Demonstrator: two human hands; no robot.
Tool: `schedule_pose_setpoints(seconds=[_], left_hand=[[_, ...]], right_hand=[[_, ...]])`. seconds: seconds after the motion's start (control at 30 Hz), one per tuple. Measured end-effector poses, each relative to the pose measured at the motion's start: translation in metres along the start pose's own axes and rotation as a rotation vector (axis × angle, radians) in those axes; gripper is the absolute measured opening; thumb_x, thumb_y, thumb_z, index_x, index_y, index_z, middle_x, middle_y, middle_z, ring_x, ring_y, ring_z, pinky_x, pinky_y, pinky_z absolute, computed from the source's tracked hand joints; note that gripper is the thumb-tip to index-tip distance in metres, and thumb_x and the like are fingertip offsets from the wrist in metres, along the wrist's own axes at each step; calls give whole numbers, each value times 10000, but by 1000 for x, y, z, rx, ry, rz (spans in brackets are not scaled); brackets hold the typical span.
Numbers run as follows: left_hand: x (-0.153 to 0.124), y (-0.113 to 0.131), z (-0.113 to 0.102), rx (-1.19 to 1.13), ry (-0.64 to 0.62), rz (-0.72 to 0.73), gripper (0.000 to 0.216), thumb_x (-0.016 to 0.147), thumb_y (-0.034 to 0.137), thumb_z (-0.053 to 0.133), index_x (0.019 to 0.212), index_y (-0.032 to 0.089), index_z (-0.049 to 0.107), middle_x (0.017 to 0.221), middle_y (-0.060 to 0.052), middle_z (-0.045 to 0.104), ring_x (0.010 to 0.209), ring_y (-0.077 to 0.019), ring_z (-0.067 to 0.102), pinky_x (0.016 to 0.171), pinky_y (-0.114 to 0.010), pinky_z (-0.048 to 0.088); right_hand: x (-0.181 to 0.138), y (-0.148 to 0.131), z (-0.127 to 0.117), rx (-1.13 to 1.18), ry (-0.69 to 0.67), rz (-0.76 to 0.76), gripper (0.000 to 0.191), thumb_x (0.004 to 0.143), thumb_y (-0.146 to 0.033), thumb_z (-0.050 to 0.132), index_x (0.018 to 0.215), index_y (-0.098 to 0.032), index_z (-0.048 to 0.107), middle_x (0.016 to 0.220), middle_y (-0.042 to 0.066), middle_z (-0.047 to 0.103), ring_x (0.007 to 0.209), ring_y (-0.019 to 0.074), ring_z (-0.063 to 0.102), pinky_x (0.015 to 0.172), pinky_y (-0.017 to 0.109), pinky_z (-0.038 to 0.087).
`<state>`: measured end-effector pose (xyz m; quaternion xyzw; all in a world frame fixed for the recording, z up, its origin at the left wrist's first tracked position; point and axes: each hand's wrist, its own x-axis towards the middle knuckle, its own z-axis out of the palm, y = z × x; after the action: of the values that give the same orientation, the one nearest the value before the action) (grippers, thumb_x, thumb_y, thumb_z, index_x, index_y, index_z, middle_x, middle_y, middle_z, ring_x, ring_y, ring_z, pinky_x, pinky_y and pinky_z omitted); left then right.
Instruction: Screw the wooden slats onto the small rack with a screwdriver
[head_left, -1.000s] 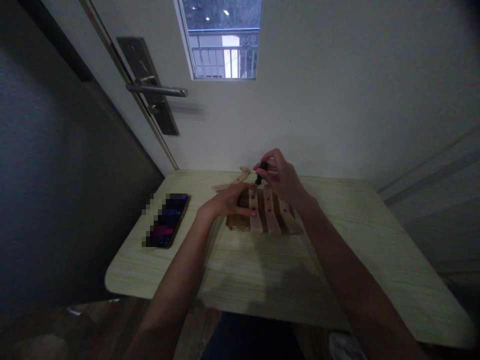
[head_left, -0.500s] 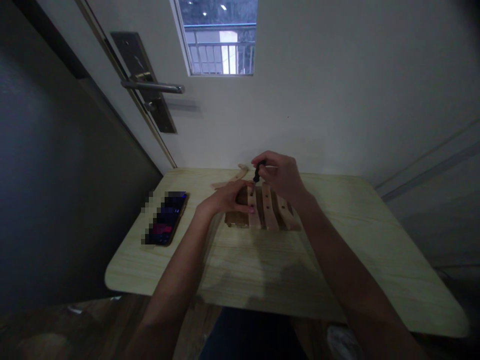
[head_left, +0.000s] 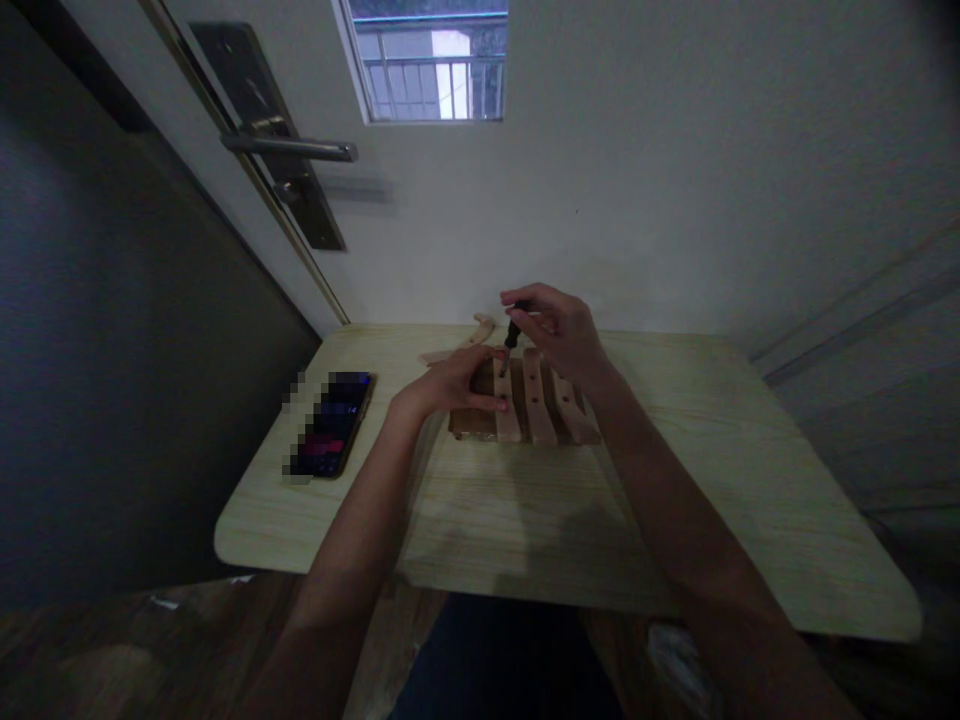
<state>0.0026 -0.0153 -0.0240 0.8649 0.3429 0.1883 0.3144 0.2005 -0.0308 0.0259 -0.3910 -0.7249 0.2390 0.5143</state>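
Note:
My right hand [head_left: 568,338] is closed around the black handle of a small screwdriver [head_left: 512,335]. The tool points down, its tip at the upper hole of a pale wooden strip [head_left: 508,426]. With thumb and fingers my left hand [head_left: 448,385] grips that strip, pressing it against a brown block [head_left: 471,424]. Two more holed strips lie across the same block: a middle strip [head_left: 539,405] and a right strip [head_left: 576,418], partly covered by my right hand. Beyond my left hand rests a loose curved wooden piece [head_left: 481,330].
A phone [head_left: 334,430] with a lit screen lies on the left of the wood-grain table [head_left: 480,540]. Behind the table stands a white door [head_left: 637,180] with a metal handle [head_left: 292,148] and a small window [head_left: 435,75]. A dark panel [head_left: 112,380] borders the left side.
The view has tilted slightly downward, so everything appears a little higher. Both hands keep their grip, and the screwdriver stays at the same strip.

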Motion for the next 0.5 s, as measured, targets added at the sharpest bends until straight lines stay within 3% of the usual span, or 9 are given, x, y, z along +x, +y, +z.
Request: schedule_pose_setpoints(seconds=[0.17,0.33,0.5], left_hand=[[1,-2,1,0,0,20,705,692,487,797,1273,198,522,1361,-152,555,1261,-337,522,1076,-500,404],[2,-5,2,-14,7,35,703,689,462,806,1282,211,524,1362,-141,559,1280,-333,507,1090,-496,389],[2,-5,2,-21,7,36,701,692,466,800,1277,188,532,1329,-145,573,1259,-333,515,1082,-482,394]], right_hand=[[2,-3,-4,-228,65,-6,204,795,-292,717,981,-212,734,893,43,680,795,163,634,656,281,563],[2,-3,-14,-118,-75,-29,240,840,-240,610,1069,-203,673,957,38,705,859,160,667,689,269,573],[0,-1,-9,-251,33,-51,149,829,-321,671,887,-189,708,911,56,701,863,187,656,624,271,558]])
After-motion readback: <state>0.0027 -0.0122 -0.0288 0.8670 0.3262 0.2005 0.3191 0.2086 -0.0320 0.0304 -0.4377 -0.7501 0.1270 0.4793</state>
